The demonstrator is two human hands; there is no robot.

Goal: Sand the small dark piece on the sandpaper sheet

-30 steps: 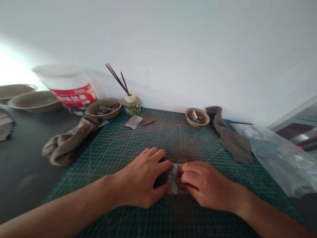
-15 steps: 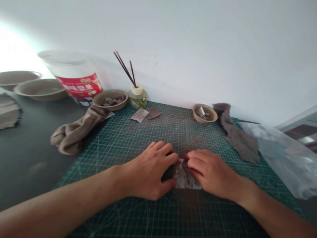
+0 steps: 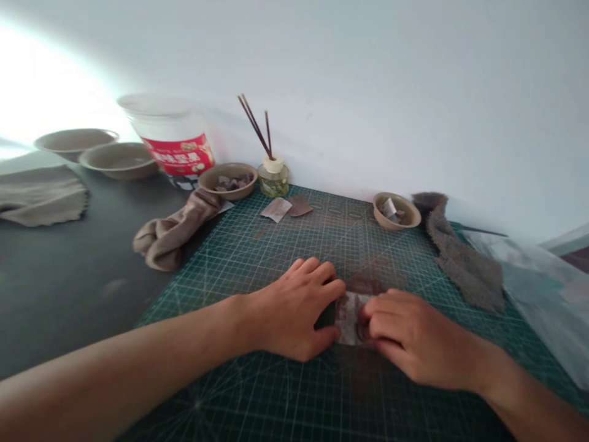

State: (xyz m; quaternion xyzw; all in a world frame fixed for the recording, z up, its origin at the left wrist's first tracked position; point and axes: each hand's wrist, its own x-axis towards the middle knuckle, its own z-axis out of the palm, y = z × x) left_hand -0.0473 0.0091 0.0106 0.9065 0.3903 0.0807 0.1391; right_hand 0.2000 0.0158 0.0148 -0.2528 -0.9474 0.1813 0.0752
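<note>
On the green cutting mat (image 3: 276,276) lies a small whitish sheet stained brown (image 3: 348,319), which looks like worn sandpaper. My left hand (image 3: 299,313) holds down its left edge, the thumb at the near corner and the curled forefinger at the far corner. Over the sheet's right part is my right hand (image 3: 409,334), its fingers pinched together and pressed down. A dark edge of something small shows under those fingertips; most of it is hidden. Reddish-brown smears mark the mat around the sheet.
Behind lie a pale square (image 3: 277,209) and a brown square (image 3: 300,205). A bowl of stone-like pieces (image 3: 229,182), a reed diffuser (image 3: 273,175) and a smaller bowl (image 3: 396,212) stand along the wall. Cloths (image 3: 177,236) (image 3: 464,264), a tub (image 3: 177,144) and plastic bag (image 3: 547,307) flank the mat.
The camera view has swung slightly left, so everything sits farther right. My right hand has shifted a little nearer on the sheet; my left hand keeps its place on the edge.
</note>
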